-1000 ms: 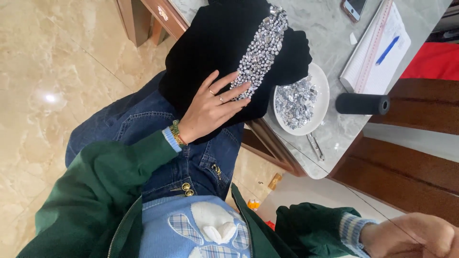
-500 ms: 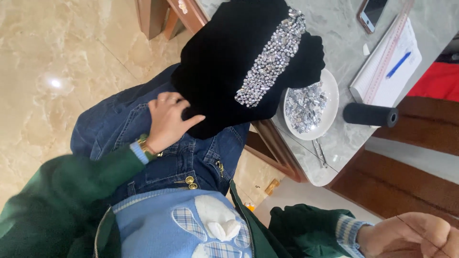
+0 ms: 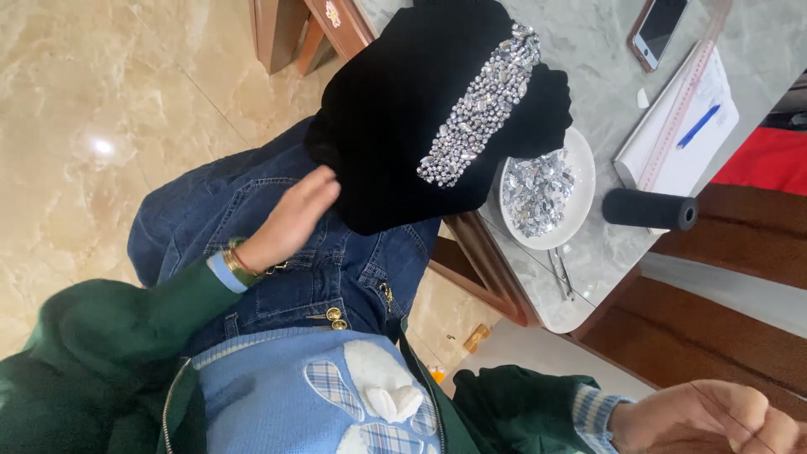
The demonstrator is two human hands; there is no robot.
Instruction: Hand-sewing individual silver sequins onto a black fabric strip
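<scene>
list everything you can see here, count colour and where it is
black cloth: one, black, draped from the table edge onto the lap
rhinestone band: one, silver, sewn along the black cloth
plate: one, white, on the table, heaped with loose silver stones
thread spool: one, black, lying on the table by the plate
phone: one, light frame, table top
notebook: one, white, with a blue pen on it
ruler: one, clear pinkish, across the notebook
tweezers: one, metal, near the table edge
table: one, grey marble top
left hand: on the lap, touching the cloth edge
right hand: bottom right, fingers pinched, contents unclear
</scene>
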